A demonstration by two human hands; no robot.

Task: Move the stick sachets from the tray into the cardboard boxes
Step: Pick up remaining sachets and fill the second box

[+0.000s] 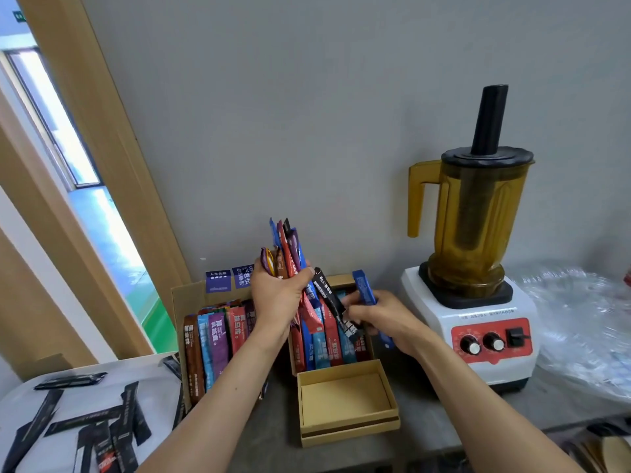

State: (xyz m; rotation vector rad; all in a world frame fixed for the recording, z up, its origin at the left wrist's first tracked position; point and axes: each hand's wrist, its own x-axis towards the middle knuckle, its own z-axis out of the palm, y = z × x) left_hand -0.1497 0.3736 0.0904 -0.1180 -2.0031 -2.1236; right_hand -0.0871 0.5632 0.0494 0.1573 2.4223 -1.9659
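Currently left hand point(278, 297) grips a fanned bundle of stick sachets point(286, 247) above the cardboard boxes point(186, 298); right hand point(384, 317) pinches a blue sachet point(364, 290) — black sachets point(70, 379) lie on the tray point(146, 370). Sachets look light, slick, floppy — probably best gripped mid-length, squeezed flat so none slide out.

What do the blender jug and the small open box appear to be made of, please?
Blender jug: likely glossy translucent amber plastic; the dark tamper shows through its wall. Small open box: matte brown cardboard, judging by its dull surface and folded walls.
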